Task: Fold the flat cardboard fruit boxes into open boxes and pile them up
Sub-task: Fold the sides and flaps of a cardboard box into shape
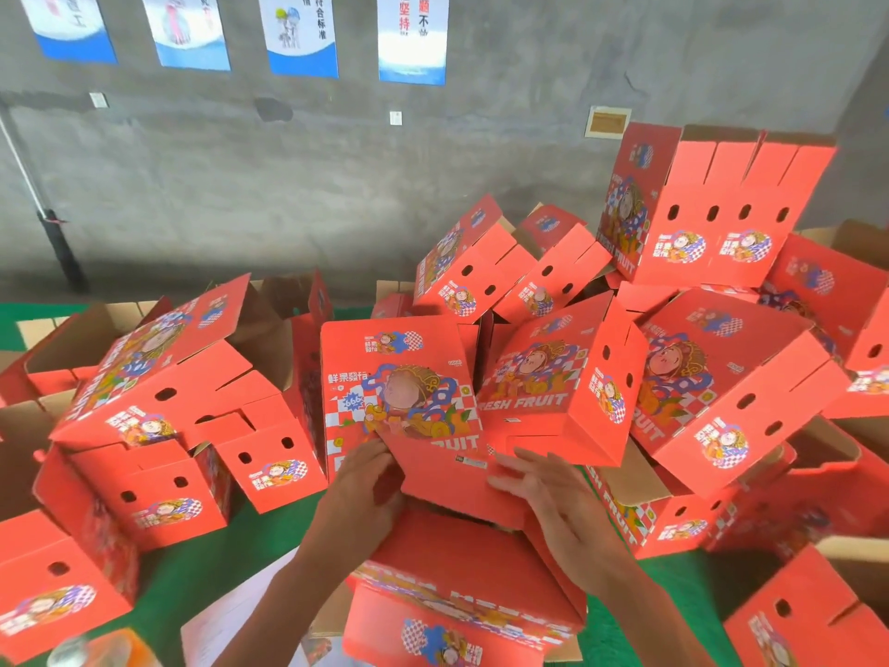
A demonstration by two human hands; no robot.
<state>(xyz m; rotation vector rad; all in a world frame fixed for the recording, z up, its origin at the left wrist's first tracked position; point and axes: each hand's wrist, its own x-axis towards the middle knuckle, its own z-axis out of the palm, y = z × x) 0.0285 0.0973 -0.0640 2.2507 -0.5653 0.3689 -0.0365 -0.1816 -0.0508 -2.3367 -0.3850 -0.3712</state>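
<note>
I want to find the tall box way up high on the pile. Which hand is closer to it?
Right. The right hand lies on the red flap, below the tall top box. The left hand holds the flap's other edge, further left.

The fruit boxes (567, 377) are bright red-orange outside, printed with a cartoon figure among blue swirls, red-and-white checks and orange fruit, with white lettering (some reads "FRESH FRUIT"); their insides are plain brown cardboard. The tabletop (202, 570) beneath is green. At twelve o'clock the wall (288, 185) is mottled grey, hung with posters (412, 36) in white with blue lower bands.
</note>
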